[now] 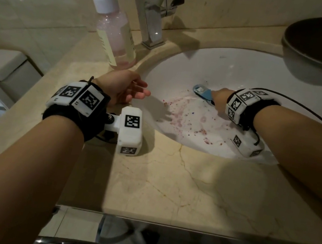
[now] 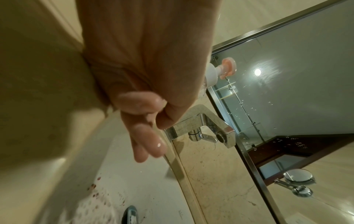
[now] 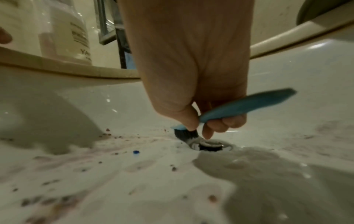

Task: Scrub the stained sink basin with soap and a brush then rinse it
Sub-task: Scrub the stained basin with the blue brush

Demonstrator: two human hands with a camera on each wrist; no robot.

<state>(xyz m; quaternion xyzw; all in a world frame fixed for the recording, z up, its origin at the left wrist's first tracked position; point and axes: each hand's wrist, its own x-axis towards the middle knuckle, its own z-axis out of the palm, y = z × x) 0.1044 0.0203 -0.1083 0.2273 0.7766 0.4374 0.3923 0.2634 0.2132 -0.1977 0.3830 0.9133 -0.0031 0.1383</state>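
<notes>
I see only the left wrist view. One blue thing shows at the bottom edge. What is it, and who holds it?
Observer: It is a blue brush, gripped by the right hand.
Operator: Where do its bristles touch?
Observer: On the white sink basin, right beside the drain.
Operator: How far do the stains spread?
Observer: Reddish specks cover the near side of the basin, between drain and front rim.
Operator: Does my left hand touch anything?
Observer: No, the left hand hovers open over the rim, near the soap bottle.
</notes>
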